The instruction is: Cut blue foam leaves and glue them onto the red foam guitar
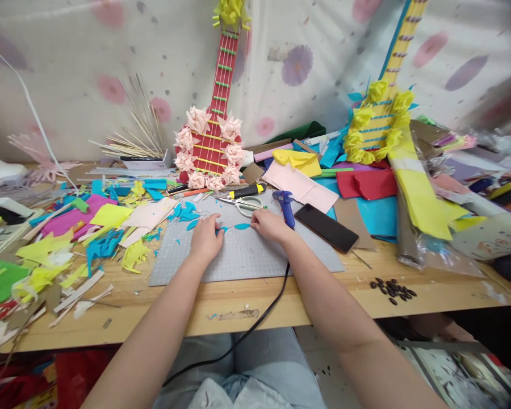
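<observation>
My left hand (207, 236) rests on the grey cutting mat (238, 264), its thumb and fingertips closed at a small blue leaf-shaped piece. My right hand (270, 224) is closed in a pinch at the tip of another blue leaf (242, 226), which lies between the hands. A thin line seems to join the two leaves, but it is too fine to be sure. More cut blue leaves (186, 212) lie in a pile beyond my left hand. Just past my right hand are scissors (242, 203), a yellow-black utility knife (247, 191) and a blue glue gun (286, 209).
A black phone (327, 227) lies right of the mat. A red paper guitar with pink flowers (208, 142) and a yellow one (375, 122) stand behind. Paper scraps (46, 250) cover the left; dark beads (394, 289) sit front right. The glue gun's cord (255, 325) crosses the front edge.
</observation>
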Tool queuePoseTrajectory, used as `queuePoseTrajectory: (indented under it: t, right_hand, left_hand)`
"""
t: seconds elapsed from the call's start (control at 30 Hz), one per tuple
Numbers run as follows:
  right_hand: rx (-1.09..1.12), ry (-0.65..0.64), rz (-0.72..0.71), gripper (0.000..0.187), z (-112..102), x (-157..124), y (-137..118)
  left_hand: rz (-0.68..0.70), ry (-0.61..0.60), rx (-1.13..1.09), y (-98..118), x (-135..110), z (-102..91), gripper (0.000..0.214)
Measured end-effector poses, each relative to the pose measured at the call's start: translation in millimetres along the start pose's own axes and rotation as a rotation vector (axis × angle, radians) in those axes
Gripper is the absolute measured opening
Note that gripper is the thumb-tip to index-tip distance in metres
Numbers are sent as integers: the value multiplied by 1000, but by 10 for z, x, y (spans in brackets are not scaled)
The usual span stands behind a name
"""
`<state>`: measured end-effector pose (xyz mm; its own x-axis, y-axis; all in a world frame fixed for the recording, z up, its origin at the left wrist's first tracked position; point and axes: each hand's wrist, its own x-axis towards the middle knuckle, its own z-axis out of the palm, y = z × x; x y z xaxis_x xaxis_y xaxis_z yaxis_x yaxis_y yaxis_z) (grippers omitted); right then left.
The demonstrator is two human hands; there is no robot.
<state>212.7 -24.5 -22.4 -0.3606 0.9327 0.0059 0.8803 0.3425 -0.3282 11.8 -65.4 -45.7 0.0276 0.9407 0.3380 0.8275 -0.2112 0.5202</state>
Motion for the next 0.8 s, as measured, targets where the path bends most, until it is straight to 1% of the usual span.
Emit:
queuePoseTrajectory:
  t: [0.1, 0.17, 0.27, 0.37, 0.5, 0.57, 0.7, 0.8]
  right_hand:
    - [-5, 4, -39, 6, 19, 0, 13]
    - [16, 21, -61, 7, 13, -3, 13]
    - [129, 70, -54, 7, -18, -8, -14]
    - [362, 110, -6, 6, -24, -5, -82]
    - [710, 207, -24, 6, 104, 30, -198]
    - [898, 183, -17, 5, 198, 55, -246]
    - [1193, 74, 45, 12, 312, 94, -293]
    - [1332, 84, 87, 11, 303, 109, -290]
  left_hand:
    - [-34, 12, -23, -32, -1, 22, 37]
    - [-14, 35, -11, -48, -9, 32, 34]
    - [14, 47, 57, -56, -26, 34, 22]
    - [6, 28, 92, -43, -41, 21, 17]
    - [24, -28, 68, -19, -47, -9, 27]
    - [37, -53, 54, -15, -43, -25, 28]
    - [37, -66, -29, -25, -21, -38, 19]
    - [-23, -52, -240, -33, 6, -28, 12]
